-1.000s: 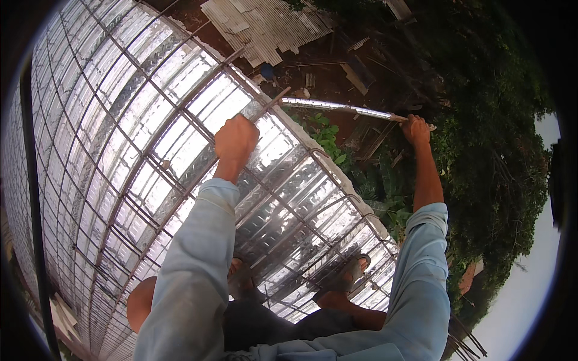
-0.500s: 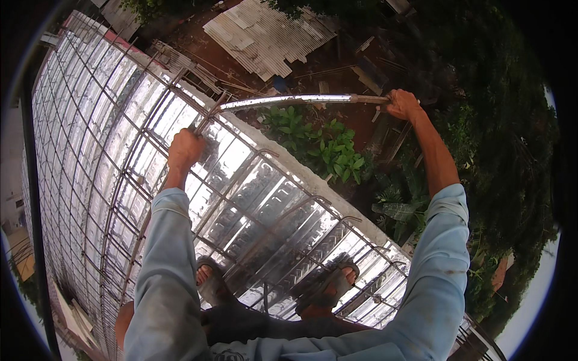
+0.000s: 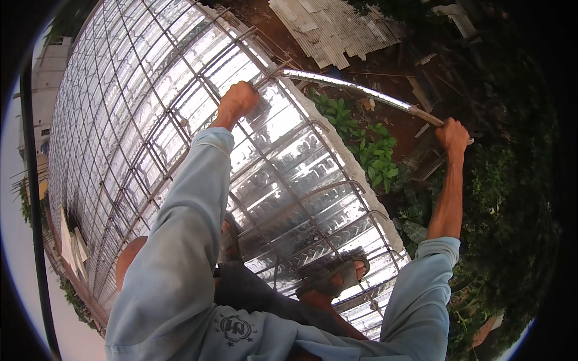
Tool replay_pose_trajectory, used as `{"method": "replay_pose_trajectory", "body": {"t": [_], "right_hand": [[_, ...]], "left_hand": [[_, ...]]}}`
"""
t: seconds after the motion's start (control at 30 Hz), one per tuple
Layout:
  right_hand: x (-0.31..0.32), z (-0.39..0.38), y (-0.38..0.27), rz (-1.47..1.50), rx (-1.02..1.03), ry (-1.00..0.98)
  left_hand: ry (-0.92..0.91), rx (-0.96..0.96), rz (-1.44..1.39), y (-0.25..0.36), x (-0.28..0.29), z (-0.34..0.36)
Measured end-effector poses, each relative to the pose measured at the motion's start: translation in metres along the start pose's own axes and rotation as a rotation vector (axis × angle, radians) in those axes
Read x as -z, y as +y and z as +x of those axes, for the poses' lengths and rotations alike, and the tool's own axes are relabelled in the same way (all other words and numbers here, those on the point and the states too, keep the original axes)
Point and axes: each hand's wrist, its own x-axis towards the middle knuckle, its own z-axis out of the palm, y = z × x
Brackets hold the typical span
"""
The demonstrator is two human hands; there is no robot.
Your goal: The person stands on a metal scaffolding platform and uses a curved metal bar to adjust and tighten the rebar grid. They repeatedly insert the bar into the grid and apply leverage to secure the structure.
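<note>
Ribbed metal deck [image 3: 278, 110], one: silvery, widest item seen from where I stood, spread before and to the left of the person.

Mesh of rods [image 3: 265, 159], one: brown, laid across the deck, some rods hooked back near its border.

Corrugated sheets [image 3: 331, 30], several: pale, overlapping, lying below and beyond the deck.

Concrete edge [image 3: 340, 141], one: rough, grey, bounding the deck on its right.

Leafy plants [image 3: 376, 157], a clump: green, just outside the concrete edge.

Long bar [image 3: 373, 93], one: bright inner length, brown outer length. It lay ahead of the person, its long axis running from near the concrete edge outward to the right and somewhat back toward the body, over the drop. Its inner end met or nearly met a projecting rod; exact contact could not be told.

Sandals [image 3: 325, 280], a pair: dark, worn, set on the mesh.

Hands, two, well apart. Left hand [image 3: 241, 98]: fist closed round the projecting rod [image 3: 288, 63], nearer the long bar's inner end. Right hand [image 3: 453, 133]: clamped close to the outer end, a short tip showing past the fist.
</note>
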Motion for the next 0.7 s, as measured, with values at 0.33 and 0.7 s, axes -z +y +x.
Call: {"method": "replay_pose_trajectory", "body": {"t": [0.33,0.7], "right_hand": [[0.000,-0.123,-0.041,-0.021,-0.237,-0.022],[0.011,-0.259,-0.121,-0.034,-0.520,-0.015]], "left_hand": [[0.000,-0.050,-0.028,-0.011,-0.002,0.004],[0.000,-0.059,-0.034,-0.008,0.000,0.004]]}}
